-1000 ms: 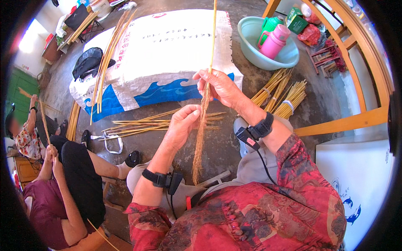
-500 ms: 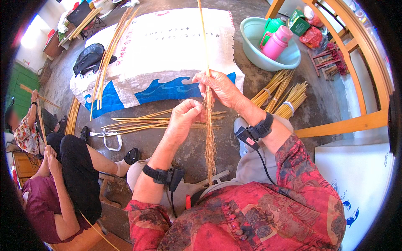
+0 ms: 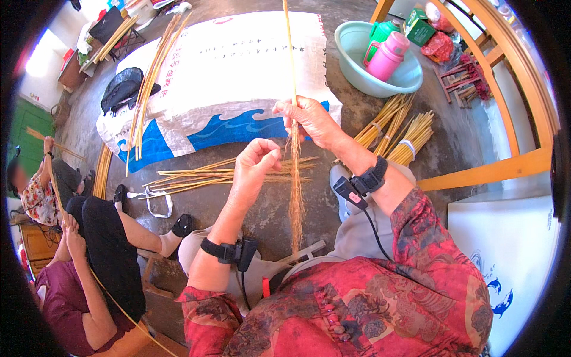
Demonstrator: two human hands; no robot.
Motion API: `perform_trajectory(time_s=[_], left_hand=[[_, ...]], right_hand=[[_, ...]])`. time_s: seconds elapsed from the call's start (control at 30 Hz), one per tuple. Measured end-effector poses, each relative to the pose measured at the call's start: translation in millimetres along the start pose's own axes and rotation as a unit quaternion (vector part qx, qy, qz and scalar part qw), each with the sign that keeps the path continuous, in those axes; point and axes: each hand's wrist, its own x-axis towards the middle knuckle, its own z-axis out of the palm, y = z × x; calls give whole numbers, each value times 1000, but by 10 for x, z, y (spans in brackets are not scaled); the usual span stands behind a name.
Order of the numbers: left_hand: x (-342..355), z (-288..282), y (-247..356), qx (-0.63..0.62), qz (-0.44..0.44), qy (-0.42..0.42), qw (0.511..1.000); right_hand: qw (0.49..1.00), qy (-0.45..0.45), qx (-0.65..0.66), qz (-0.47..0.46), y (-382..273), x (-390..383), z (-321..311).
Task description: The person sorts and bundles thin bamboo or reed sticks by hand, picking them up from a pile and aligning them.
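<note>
A long broomcorn stalk (image 3: pixel 296 196) stands nearly upright in front of me, its thin yellow stem at the top and its brown bristly head hanging down. My right hand (image 3: pixel 314 124) grips it where the stem meets the bristles. Just left of the bristles is my left hand (image 3: pixel 254 168), apart from them, with thumb and fingers curled into a pinch; whatever it may hold is too small to make out. Loose broomcorn stalks (image 3: pixel 205 176) lie on the floor beyond my left hand. More long stalks (image 3: pixel 153 83) rest on a white woven sheet (image 3: pixel 250 71) with blue waves.
Tied stalk bundles (image 3: pixel 414 140) lie at the right, below a pale green basin (image 3: pixel 348 62) holding a pink flask (image 3: pixel 388 56) and a green one. A wooden frame (image 3: pixel 493 172) borders the right. Two people sit at the left, one in a purple shirt (image 3: pixel 68 297), both handling stalks.
My left hand has drawn slightly left, away from the bristles. The right hand keeps its grip on the stalk. The person in purple has shifted the stalk they hold.
</note>
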Motion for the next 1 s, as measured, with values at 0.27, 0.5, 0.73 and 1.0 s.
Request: perform_trajectory(time_s=[0.27,0.5,0.73,1.0], left_hand=[[-66,259,-119,55,-23,-13,998],[-61,211,-112,-100,-47,-31,993],[-91,214,-12,-85,-27,-30,996],[-88,175,3,-54,-7,19,998]], right_hand=[[998,49,-46,0,9,4,62],[1000,-23,12,16,-97,43,31],[994,-59,87,32,-78,51,-80],[995,-35,79,41,-98,14,-101]])
